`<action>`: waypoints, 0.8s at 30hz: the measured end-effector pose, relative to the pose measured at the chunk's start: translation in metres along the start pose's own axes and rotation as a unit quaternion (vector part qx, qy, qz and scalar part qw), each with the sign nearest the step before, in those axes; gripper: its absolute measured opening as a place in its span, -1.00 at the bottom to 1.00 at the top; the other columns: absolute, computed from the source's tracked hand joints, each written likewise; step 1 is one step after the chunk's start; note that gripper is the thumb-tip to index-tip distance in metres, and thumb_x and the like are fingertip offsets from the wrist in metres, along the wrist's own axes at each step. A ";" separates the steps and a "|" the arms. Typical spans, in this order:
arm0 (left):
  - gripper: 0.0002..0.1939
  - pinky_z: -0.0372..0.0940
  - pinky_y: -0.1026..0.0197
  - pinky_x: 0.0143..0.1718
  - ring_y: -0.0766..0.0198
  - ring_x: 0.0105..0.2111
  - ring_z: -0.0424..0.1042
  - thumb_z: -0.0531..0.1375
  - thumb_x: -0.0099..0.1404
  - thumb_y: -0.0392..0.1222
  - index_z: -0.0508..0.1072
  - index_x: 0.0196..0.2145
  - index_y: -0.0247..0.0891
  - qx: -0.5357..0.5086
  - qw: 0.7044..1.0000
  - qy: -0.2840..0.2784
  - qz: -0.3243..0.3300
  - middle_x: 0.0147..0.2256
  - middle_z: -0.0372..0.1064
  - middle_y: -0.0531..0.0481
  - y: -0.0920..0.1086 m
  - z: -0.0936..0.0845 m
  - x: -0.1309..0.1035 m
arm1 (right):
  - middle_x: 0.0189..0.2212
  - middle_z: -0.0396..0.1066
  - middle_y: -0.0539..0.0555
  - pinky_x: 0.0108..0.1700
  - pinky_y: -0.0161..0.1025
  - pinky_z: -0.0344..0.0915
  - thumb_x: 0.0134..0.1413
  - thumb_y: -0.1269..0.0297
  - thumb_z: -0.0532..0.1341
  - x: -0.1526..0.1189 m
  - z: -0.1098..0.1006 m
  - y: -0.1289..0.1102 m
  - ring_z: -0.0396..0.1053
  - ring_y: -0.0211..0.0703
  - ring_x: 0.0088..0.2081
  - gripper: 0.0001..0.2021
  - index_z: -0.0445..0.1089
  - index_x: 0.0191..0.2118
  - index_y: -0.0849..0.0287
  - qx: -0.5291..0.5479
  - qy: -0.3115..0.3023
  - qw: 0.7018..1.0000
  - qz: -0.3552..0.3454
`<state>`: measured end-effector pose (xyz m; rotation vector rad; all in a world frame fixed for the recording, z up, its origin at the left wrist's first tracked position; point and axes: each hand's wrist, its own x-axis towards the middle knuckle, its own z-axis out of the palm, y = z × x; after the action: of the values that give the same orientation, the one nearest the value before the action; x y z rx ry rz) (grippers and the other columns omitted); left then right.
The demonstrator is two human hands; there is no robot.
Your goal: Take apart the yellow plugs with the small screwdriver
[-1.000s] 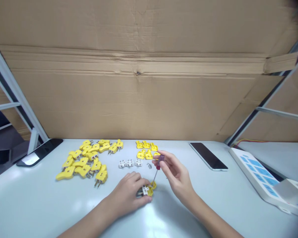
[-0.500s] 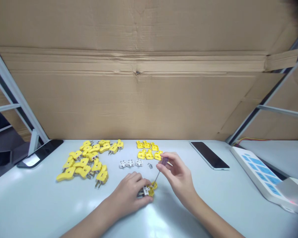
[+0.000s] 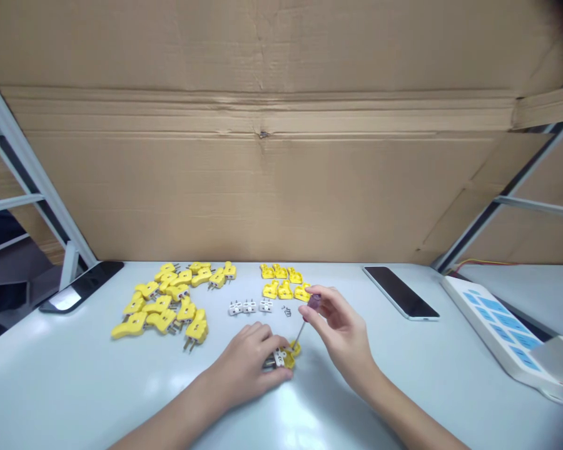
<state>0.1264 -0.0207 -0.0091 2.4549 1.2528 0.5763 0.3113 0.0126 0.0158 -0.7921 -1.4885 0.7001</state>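
Note:
My left hand (image 3: pixel 258 356) is closed around an opened plug, holding it down on the table. The plug shows a yellow shell half (image 3: pixel 288 359) with a white pin insert (image 3: pixel 279 357) lying in it; its metal pins point left, partly hidden by my fingers. My right hand (image 3: pixel 340 325) pinches the purple handle of a screwdriver (image 3: pixel 304 331). The screwdriver is tilted, and its tip reaches down to the yellow shell. Beyond my hands lie small dark screws (image 3: pixel 287 310), three white pin inserts (image 3: pixel 249 307) in a row, and several yellow shell halves (image 3: pixel 284 289).
Several yellow plugs (image 3: pixel 162 304) are heaped on the left of the table (image 3: pixel 385 387). A dark phone (image 3: pixel 82 287) lies at far left, another phone (image 3: pixel 400 292) at right. A white power strip (image 3: pixel 502 337) stands at far right. Cardboard (image 3: pixel 272 194) walls off the back.
The whole view has shifted slightly, moving the scene a little to the right. Both hands keep their grips, and the screwdriver tip stays at the yellow shell.

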 end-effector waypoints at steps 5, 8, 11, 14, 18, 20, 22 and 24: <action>-0.73 0.27 0.08 -0.15 0.12 -0.23 0.35 0.24 0.25 -0.09 0.44 -0.10 -0.19 0.000 1.000 0.000 0.001 -0.29 0.35 -0.05 0.000 0.000 -0.001 | -0.31 0.48 0.07 -0.25 -0.15 0.48 0.15 0.13 0.22 -0.002 -0.001 -0.001 0.48 -0.14 -0.32 -0.71 0.39 -0.01 0.03 0.051 -0.038 0.997 0.048; -0.71 0.28 0.08 -0.16 0.12 -0.24 0.35 0.25 0.25 -0.09 0.43 -0.09 -0.19 0.005 1.000 -0.001 0.000 -0.30 0.34 -0.04 0.000 0.000 -0.001 | -0.23 0.48 0.11 -0.23 -0.15 0.47 0.17 0.14 0.20 -0.002 0.000 0.001 0.49 -0.12 -0.27 -0.75 0.39 -0.05 0.03 0.066 -0.048 0.996 0.042; -0.71 0.27 0.08 -0.16 0.13 -0.25 0.34 0.26 0.24 -0.10 0.44 -0.09 -0.20 0.008 1.000 -0.005 -0.002 -0.31 0.34 -0.05 0.000 0.000 0.000 | -0.35 0.39 0.05 -0.31 -0.19 0.46 0.07 0.18 0.29 -0.001 0.001 0.003 0.42 -0.16 -0.34 -0.80 0.45 -0.16 0.05 0.027 -0.008 1.000 -0.007; -0.72 0.27 0.08 -0.16 0.13 -0.24 0.34 0.25 0.25 -0.10 0.43 -0.10 -0.21 0.006 1.000 -0.008 -0.002 -0.30 0.34 -0.05 0.000 -0.001 0.000 | -0.47 0.32 -0.01 -0.37 -0.21 0.44 0.07 0.20 0.29 -0.001 0.001 0.003 0.36 -0.20 -0.42 -0.79 0.48 -0.14 0.05 -0.008 0.003 1.000 -0.014; -0.72 0.26 0.09 -0.16 0.13 -0.23 0.34 0.23 0.27 -0.07 0.43 -0.09 -0.18 0.000 1.000 -0.006 0.000 -0.28 0.35 -0.04 0.001 -0.002 0.000 | -0.29 0.47 0.09 -0.25 -0.14 0.49 0.18 0.14 0.19 -0.003 -0.001 0.000 0.48 -0.12 -0.29 -0.70 0.37 0.02 0.03 0.041 -0.035 0.998 0.025; -0.72 0.26 0.10 -0.16 0.13 -0.23 0.35 0.23 0.26 -0.07 0.43 -0.09 -0.18 0.000 1.000 -0.008 -0.001 -0.29 0.35 -0.04 0.001 -0.002 0.000 | -0.21 0.49 0.12 -0.21 -0.12 0.49 0.20 0.15 0.17 -0.004 0.000 0.000 0.50 -0.11 -0.24 -0.72 0.36 0.01 0.02 0.060 -0.047 0.997 0.029; -0.73 0.26 0.10 -0.16 0.13 -0.24 0.35 0.23 0.26 -0.08 0.43 -0.10 -0.19 0.002 1.000 -0.006 -0.002 -0.29 0.35 -0.04 0.000 -0.002 0.000 | -0.24 0.47 0.10 -0.22 -0.14 0.49 0.15 0.17 0.23 -0.003 0.001 0.001 0.49 -0.13 -0.27 -0.77 0.39 -0.06 0.03 0.062 -0.036 0.997 0.017; -0.74 0.25 0.11 -0.17 0.13 -0.24 0.35 0.23 0.26 -0.07 0.44 -0.11 -0.19 0.002 1.000 -0.001 0.001 -0.30 0.34 -0.04 0.000 -0.002 0.000 | -0.32 0.43 0.05 -0.28 -0.18 0.49 0.07 0.18 0.30 -0.003 0.002 0.001 0.46 -0.16 -0.33 -0.78 0.43 -0.14 0.05 0.047 -0.005 0.999 0.001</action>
<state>0.1257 -0.0205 -0.0076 2.4598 1.2519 0.5711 0.3095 0.0113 0.0131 -0.7193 -1.4523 0.7719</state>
